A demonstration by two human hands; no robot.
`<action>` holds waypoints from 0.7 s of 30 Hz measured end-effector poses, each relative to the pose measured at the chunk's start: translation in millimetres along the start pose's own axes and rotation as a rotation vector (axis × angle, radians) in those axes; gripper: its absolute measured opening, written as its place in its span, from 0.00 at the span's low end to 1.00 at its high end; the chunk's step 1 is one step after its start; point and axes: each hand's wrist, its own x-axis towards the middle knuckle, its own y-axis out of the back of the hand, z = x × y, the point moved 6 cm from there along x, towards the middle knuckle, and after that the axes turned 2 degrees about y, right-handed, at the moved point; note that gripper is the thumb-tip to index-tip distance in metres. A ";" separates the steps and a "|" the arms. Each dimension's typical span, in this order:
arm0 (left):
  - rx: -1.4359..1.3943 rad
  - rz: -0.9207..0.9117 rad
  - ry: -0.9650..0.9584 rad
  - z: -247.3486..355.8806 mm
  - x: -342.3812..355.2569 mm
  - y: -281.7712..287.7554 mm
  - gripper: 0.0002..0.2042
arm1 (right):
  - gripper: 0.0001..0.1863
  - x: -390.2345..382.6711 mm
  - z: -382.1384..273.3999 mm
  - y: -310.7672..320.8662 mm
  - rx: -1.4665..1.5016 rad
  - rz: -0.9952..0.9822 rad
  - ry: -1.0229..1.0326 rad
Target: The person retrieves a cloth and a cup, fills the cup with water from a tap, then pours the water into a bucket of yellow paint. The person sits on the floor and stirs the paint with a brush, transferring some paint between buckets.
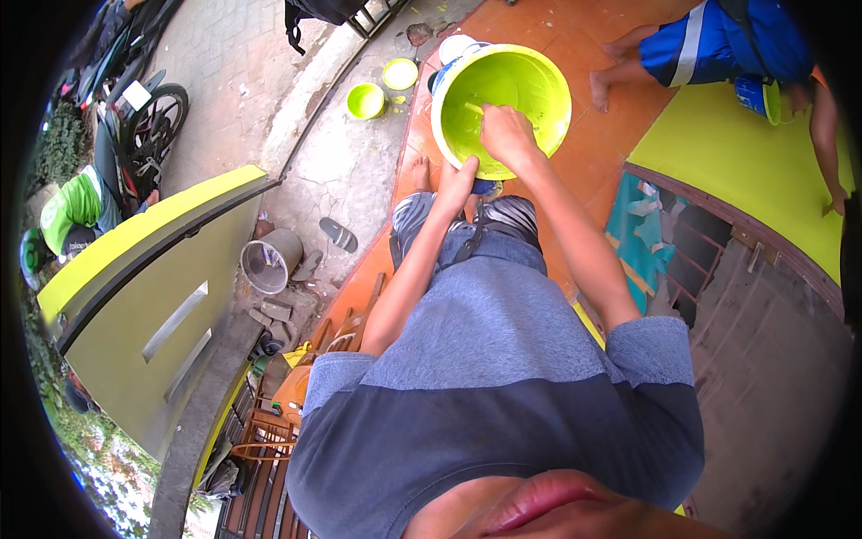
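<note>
A large tub (544, 83), coated inside with bright yellow-green paint, is in front of my knees. My left hand (458, 182) is closed on its near rim, at the left. Reaching over the tub, my right hand (506, 135) is wrapped round a short paint-covered stick (473, 108). Only the stick's end shows beyond my fist; its rest is hidden by the hand. Behind the tub's far left side, part of a white round lid or container (455, 45) shows.
Two small paint-smeared containers (365, 101) stand on the concrete at left. Nearer are a grey bucket (272, 260) and a sandal (338, 235). At far right a person in blue shorts (709, 45) is by a yellow-green wall (718, 135), beside a small paint pail (759, 97).
</note>
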 end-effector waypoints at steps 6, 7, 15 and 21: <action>0.046 -0.080 -0.008 28.0 0.6 12.0 0.16 | 0.15 26.4 -2.8 15.2 -0.154 0.247 -0.169; 0.040 -0.104 0.003 29.3 1.1 14.5 0.17 | 0.14 28.6 -1.7 10.8 -0.206 0.232 -0.191; 0.252 -0.036 -0.081 24.4 14.6 48.2 0.17 | 0.12 53.8 8.7 -51.7 -0.204 -0.150 -0.271; 0.012 -0.068 0.013 5.4 16.0 69.5 0.19 | 0.09 70.1 3.2 -107.6 0.373 -0.633 -0.388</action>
